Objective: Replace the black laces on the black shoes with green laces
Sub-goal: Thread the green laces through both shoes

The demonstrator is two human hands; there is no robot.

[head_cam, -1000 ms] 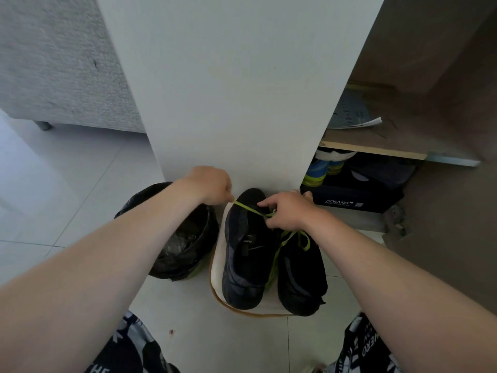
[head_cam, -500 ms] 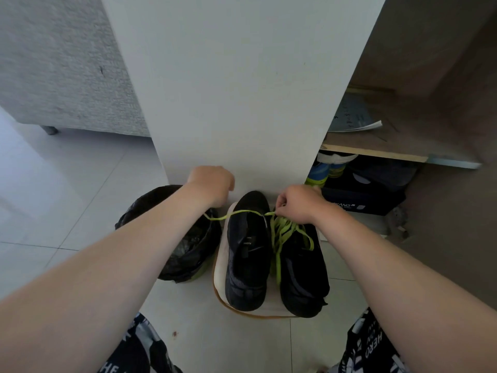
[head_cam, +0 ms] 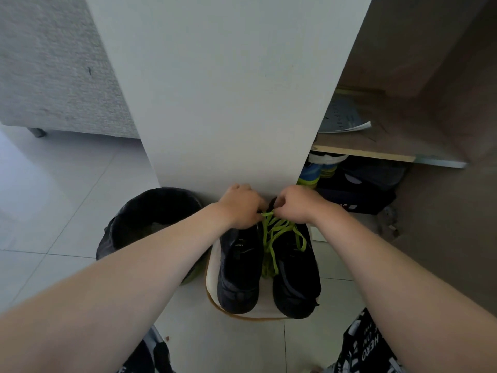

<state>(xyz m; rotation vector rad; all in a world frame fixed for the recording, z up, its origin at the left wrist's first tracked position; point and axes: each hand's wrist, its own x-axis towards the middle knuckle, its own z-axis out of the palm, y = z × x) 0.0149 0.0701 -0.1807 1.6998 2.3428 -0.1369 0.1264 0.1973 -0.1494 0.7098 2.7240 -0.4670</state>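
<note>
1. Left shoe [head_cam: 239, 267] and right shoe [head_cam: 295, 278] lie side by side on a white mat [head_cam: 265, 310], long axes 12–6, toes at 6
2. Left hand [head_cam: 239, 205] and right hand [head_cam: 298, 204] nearly touch at the 12 end, each pinching the green lace [head_cam: 277, 229]
3. Slack trails toward 6 over the right shoe; next pull probably runs 9–3
4. Bin [head_cam: 150, 219] at 9 of the shoes, black liner, contents not discernible

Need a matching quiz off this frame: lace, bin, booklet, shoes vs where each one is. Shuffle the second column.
Things:
1. green lace
2. bin
3. booklet
4. shoes

Places:
a. on the shelf
b. on the white pad
c. pinched by the left hand and right hand
d. on the floor, left of the pad

Pairs: 1-c; 2-d; 3-a; 4-b
</note>
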